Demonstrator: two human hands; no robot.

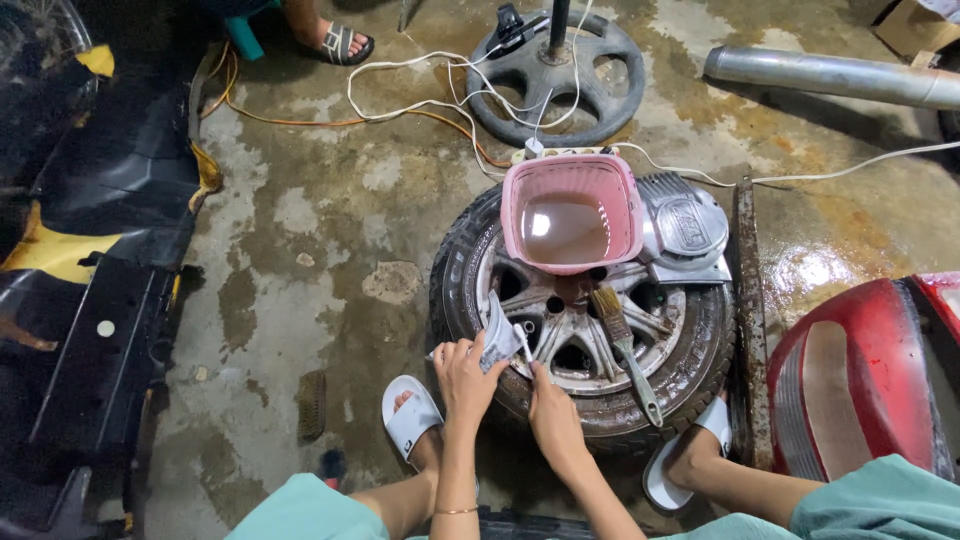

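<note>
1. On the wheel (585,335) lying flat on the floor, the left hand (468,380) grasps a small grey part (497,338).
2. The right hand (553,418) pinches a thin tool (524,342) against it.
3. A paintbrush (622,350) rests on the spokes; a pink basin (570,212) sits at the far rim.

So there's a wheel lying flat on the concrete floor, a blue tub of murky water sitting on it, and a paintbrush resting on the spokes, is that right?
Not quite: the tub is pink, not blue, as the head view shows. The rest holds: the wheel lies flat on the concrete floor, the tub of murky water sits on it, and the paintbrush rests on the spokes.
</note>
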